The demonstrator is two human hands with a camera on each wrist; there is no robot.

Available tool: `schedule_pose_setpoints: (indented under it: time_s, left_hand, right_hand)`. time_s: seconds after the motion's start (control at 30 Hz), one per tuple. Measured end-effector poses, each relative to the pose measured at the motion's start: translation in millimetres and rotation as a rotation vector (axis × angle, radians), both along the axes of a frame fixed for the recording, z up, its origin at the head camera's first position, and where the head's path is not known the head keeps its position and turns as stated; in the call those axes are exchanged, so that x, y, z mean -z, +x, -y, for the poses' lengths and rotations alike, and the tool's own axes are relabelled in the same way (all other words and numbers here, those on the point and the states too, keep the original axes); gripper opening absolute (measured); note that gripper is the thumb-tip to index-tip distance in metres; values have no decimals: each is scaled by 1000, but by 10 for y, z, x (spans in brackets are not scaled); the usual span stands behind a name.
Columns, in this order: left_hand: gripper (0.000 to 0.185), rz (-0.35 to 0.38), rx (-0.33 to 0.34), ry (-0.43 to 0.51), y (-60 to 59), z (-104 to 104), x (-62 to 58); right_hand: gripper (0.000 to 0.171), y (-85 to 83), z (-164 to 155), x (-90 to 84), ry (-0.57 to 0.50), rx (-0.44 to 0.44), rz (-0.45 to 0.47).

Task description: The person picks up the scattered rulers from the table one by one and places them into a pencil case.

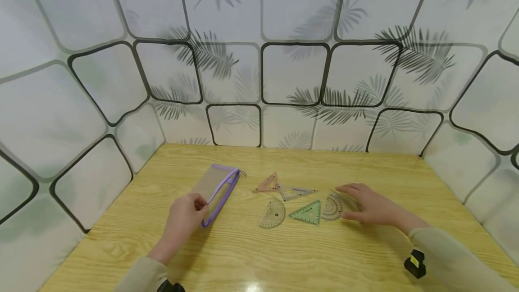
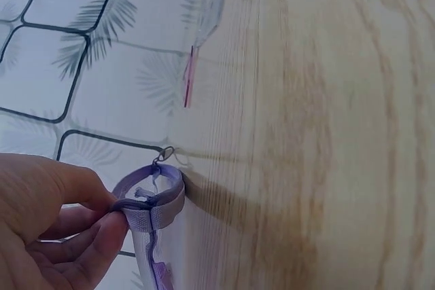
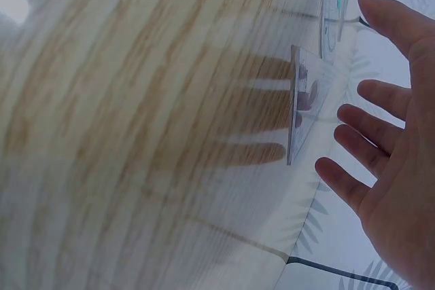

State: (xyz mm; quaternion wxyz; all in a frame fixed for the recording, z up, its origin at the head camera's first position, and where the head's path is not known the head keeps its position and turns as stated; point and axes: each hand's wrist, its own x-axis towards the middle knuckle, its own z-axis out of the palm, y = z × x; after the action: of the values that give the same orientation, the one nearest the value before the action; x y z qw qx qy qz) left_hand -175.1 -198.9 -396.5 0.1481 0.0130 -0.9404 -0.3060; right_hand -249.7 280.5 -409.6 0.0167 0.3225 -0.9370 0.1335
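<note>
Purple-edged clear pouch (image 1: pixel 216 188), flat on table (image 1: pixel 284 251)

On your wooden table: one purple-edged clear zip pouch (image 1: pixel 216 189) in your left hand's grip. Toward your right hand, three clear plastic set squares: pink (image 1: pixel 267 184), colourless (image 1: pixel 295 191), green (image 1: pixel 307 213). Two semicircular protractors (image 1: pixel 273 213), (image 1: pixel 332 207).

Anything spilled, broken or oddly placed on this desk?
Nothing stands out. The set squares and protractors lie flat and loosely scattered on the table; the left hand pinches the purple pouch, and the right hand is open over a clear ruler.
</note>
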Motion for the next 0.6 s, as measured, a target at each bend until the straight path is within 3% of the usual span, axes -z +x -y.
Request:
schedule_pose_setpoints:
  time_s: [0.37, 0.6]
  left_hand:
    - [2, 35, 0, 76, -4, -4, -3]
    - [4, 43, -2, 82, -12, -23, 14]
  right_hand:
    - [74, -29, -47, 46, -12, 49, 36]
    - [69, -36, -96, 76, -31, 30, -4]
